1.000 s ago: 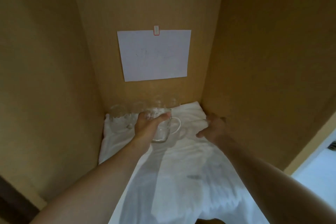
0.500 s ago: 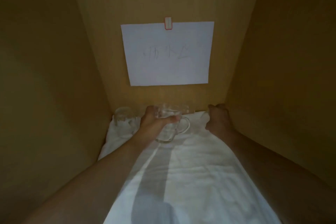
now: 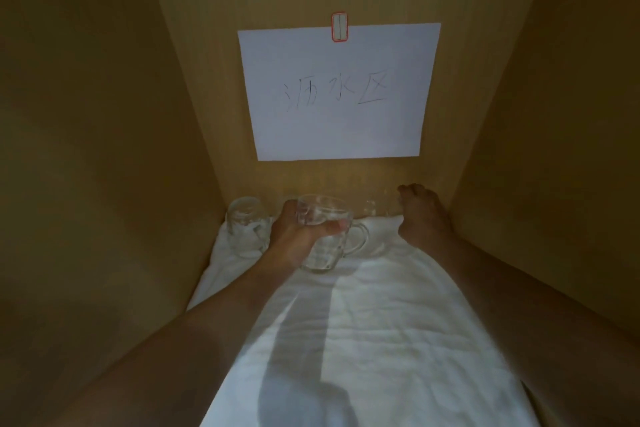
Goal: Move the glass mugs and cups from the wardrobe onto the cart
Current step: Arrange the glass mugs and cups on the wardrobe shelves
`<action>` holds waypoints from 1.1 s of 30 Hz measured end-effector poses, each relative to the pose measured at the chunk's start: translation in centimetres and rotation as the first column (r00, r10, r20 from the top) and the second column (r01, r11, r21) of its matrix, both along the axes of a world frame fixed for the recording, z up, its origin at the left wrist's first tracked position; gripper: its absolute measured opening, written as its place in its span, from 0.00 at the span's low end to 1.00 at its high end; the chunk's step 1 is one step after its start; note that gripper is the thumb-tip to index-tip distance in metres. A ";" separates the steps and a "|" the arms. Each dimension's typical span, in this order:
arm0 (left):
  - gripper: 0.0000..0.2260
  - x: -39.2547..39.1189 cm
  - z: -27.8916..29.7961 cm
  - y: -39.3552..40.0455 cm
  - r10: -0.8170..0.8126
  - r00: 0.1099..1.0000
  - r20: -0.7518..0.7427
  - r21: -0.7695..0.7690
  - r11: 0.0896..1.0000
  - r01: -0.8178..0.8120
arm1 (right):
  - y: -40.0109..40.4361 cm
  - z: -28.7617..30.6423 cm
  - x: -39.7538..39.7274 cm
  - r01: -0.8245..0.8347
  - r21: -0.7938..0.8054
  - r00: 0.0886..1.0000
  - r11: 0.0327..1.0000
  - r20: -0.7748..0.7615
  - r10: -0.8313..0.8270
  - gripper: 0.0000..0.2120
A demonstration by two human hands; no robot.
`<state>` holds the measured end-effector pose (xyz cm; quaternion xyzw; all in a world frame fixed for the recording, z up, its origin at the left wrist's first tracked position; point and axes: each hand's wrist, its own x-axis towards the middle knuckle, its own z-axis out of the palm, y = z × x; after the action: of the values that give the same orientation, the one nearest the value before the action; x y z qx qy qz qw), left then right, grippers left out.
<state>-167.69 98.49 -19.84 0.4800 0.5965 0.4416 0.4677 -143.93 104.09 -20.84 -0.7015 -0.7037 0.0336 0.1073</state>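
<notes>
A clear glass mug [image 3: 323, 246] with its handle to the right stands on the white cloth [image 3: 381, 340] deep in the wardrobe. My left hand [image 3: 294, 239] grips it round the body from the left, thumb across the front. A second glass mug [image 3: 246, 227] stands in the back left corner, just left of that hand. A faint small glass [image 3: 370, 209] stands against the back wall. My right hand [image 3: 424, 215] is in the back right corner with fingers curled. Whether it holds a glass is not clear.
Wooden walls [image 3: 104, 184] close in on the left, right and back. A white paper sheet [image 3: 337, 92] with handwriting is clipped to the back wall above the glasses. The crumpled cloth covers the whole shelf floor towards me.
My right hand has moved further back into the right corner. My left hand keeps hold of the mug in nearly the same place. The view has come closer to the back wall.
</notes>
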 end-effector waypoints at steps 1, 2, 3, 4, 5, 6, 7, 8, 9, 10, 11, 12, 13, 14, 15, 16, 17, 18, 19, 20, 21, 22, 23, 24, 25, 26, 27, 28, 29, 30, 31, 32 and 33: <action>0.47 0.0 -0.1 0.0 0.004 1.000 0.001 -0.004 1.000 -0.004 | -0.1 0.1 0.1 0.000 -0.012 1.000 1.000 0.026 0.001 0.34; 0.48 -0.1 -0.2 -0.1 0.007 1.000 0.000 -0.007 1.000 -0.007 | -0.1 0.1 0.2 0.001 -0.027 0.999 1.000 0.050 0.001 0.37; 0.48 -0.1 -0.2 -0.1 0.010 1.000 -0.001 -0.009 1.000 -0.010 | -0.2 0.0 0.2 0.006 -0.045 0.998 0.999 0.060 -0.003 0.39; 0.49 -0.1 -0.3 -0.2 0.014 1.000 -0.002 -0.012 1.000 -0.014 | -0.4 -0.1 0.2 0.012 -0.061 0.999 0.998 0.053 -0.008 0.42; 0.50 -0.2 -0.3 -0.3 0.017 1.000 -0.001 -0.013 1.000 -0.017 | -0.6 -0.2 0.2 0.015 -0.065 0.999 0.998 0.033 -0.013 0.44; 0.50 -0.2 -0.3 -0.3 0.021 1.000 -0.002 -0.015 1.000 -0.021 | -0.9 -0.3 0.2 0.016 -0.054 1.000 0.998 0.008 -0.016 0.46; 0.49 -0.3 -0.3 -0.4 0.023 1.000 -0.003 -0.015 1.000 -0.023 | -1.2 -0.3 0.2 0.019 -0.030 1.000 0.999 -0.012 -0.019 0.46; 0.49 -0.5 -0.4 -0.5 0.026 1.000 -0.003 -0.014 1.000 -0.026 | -1.6 -0.4 0.1 0.024 0.002 0.999 1.000 -0.022 -0.024 0.46; 0.48 -0.6 -0.4 -0.7 0.026 1.000 -0.001 -0.014 1.000 -0.026 | -2.0 -0.4 0.0 0.031 0.037 0.999 0.999 -0.028 -0.030 0.46; 0.48 -0.7 -0.4 -0.8 0.025 1.000 0.003 -0.014 1.000 -0.025 | -2.6 -0.4 -0.2 0.038 0.074 0.999 0.997 -0.040 -0.035 0.45; 0.49 -0.8 -0.4 -1.0 0.024 1.000 0.013 -0.015 1.000 -0.024 | -3.2 -0.4 -0.5 0.041 0.113 0.998 0.993 -0.058 -0.034 0.44; 0.50 -0.9 -0.4 -1.2 0.025 0.999 0.026 -0.016 1.000 -0.024 | -3.8 -0.5 -0.9 0.035 0.156 0.997 0.987 -0.076 -0.023 0.42; 0.51 -1.0 -0.3 -1.5 0.029 0.999 0.040 -0.019 0.999 -0.028 | -4.5 -0.5 -1.3 0.021 0.203 0.996 0.979 -0.089 -0.002 0.41; 0.52 -1.1 -0.3 -1.7 0.036 0.998 0.053 -0.023 0.999 -0.035 | -5.2 -0.6 -1.9 0.000 0.249 0.994 0.968 -0.102 0.027 0.39; 0.52 -1.2 -0.2 -2.0 0.048 0.997 0.069 -0.032 0.998 -0.046 | -5.9 -0.7 -2.6 -0.024 0.291 0.990 0.957 -0.124 0.063 0.37; 0.51 -1.3 -0.2 -2.4 0.060 0.994 0.088 -0.045 0.997 -0.056 | -6.6 -0.9 -3.3 -0.047 0.324 0.981 0.945 -0.162 0.104 0.35; 0.50 -1.5 -0.2 -2.7 0.071 0.991 0.109 -0.059 0.996 -0.064 | -7.3 -1.1 -4.1 -0.065 0.346 0.965 0.936 -0.216 0.147 0.33; 0.49 -1.7 -0.1 -3.0 0.080 0.989 0.124 -0.071 0.995 -0.072 | -8.0 -1.2 -4.8 -0.083 0.358 0.944 0.930 -0.270 0.188 0.31; 0.47 -1.9 -0.1 -3.2 0.090 0.988 0.129 -0.083 0.993 -0.080 | -8.5 -1.4 -5.5 -0.105 0.362 0.924 0.926 -0.308 0.225 0.30; 0.47 -2.2 0.0 -3.5 0.103 0.986 0.128 -0.098 0.991 -0.090 | -9.1 -1.6 -6.2 -0.136 0.365 0.910 0.921 -0.321 0.261 0.28; 0.47 -2.5 0.1 -3.8 0.113 0.986 0.126 -0.114 0.989 -0.099 | -9.6 -1.7 -6.8 -0.170 0.364 0.902 0.916 -0.318 0.293 0.27; 0.46 -2.9 0.1 -4.1 0.123 0.984 0.128 -0.131 0.986 -0.107 | -10.0 -1.9 -7.3 -0.198 0.354 0.894 0.914 -0.316 0.316 0.27; 0.47 -3.4 0.0 -4.4 0.132 0.981 0.139 -0.152 0.982 -0.111 | -10.5 -2.0 -7.8 -0.215 0.340 0.888 0.916 -0.321 0.328 0.27; 0.48 -4.0 -0.1 -4.7 0.141 0.978 0.157 -0.180 0.977 -0.112 | -10.8 -2.2 -8.2 -0.219 0.325 0.885 0.920 -0.332 0.328 0.27; 0.50 -4.5 -0.3 -5.0 0.156 0.973 0.172 -0.213 0.970 -0.118 | -11.1 -2.3 -8.6 -0.214 0.313 0.883 0.925 -0.343 0.321 0.27; 0.51 -5.0 -0.5 -5.2 0.181 0.969 0.168 -0.246 0.960 -0.136 | -11.4 -2.4 -8.9 -0.205 0.303 0.883 0.931 -0.352 0.309 0.27; 0.53 -5.5 -0.6 -5.4 0.209 0.968 0.137 -0.274 0.947 -0.166 | -11.6 -2.4 -9.2 -0.194 0.289 0.886 0.937 -0.359 0.294 0.28; 0.55 -6.0 -0.7 -5.7 0.235 0.969 0.074 -0.290 0.935 -0.204 | -11.7 -2.5 -9.4 -0.187 0.273 0.888 0.944 -0.364 0.281 0.28; 0.57 -6.5 -0.6 -5.9 0.248 0.969 -0.018 -0.291 0.925 -0.242 | -11.9 -2.5 -9.5 -0.184 0.255 0.891 0.949 -0.365 0.270 0.28; 0.59 -6.9 -0.5 -6.1 0.242 0.961 -0.134 -0.278 0.921 -0.271 | -12.0 -2.5 -9.6 -0.182 0.237 0.895 0.954 -0.363 0.261 0.28; 0.60 -7.3 -0.4 -6.3 0.218 0.941 -0.258 -0.254 0.925 -0.283 | -12.1 -2.5 -9.7 -0.182 0.221 0.899 0.958 -0.357 0.253 0.28; 0.59 -7.7 -0.4 -6.5 0.178 0.912 -0.370 -0.225 0.935 -0.274 | -12.2 -2.5 -9.8 -0.183 0.210 0.903 0.961 -0.351 0.248 0.28; 0.58 -8.1 -0.4 -6.7 0.129 0.874 -0.468 -0.202 0.948 -0.248 | -12.2 -2.5 -9.9 -0.185 0.203 0.905 0.962 -0.347 0.247 0.28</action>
<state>-175.78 91.77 -20.24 0.4436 0.7843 0.2822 0.3294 -153.80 91.84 -23.32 -0.5887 -0.7449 0.1179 0.2909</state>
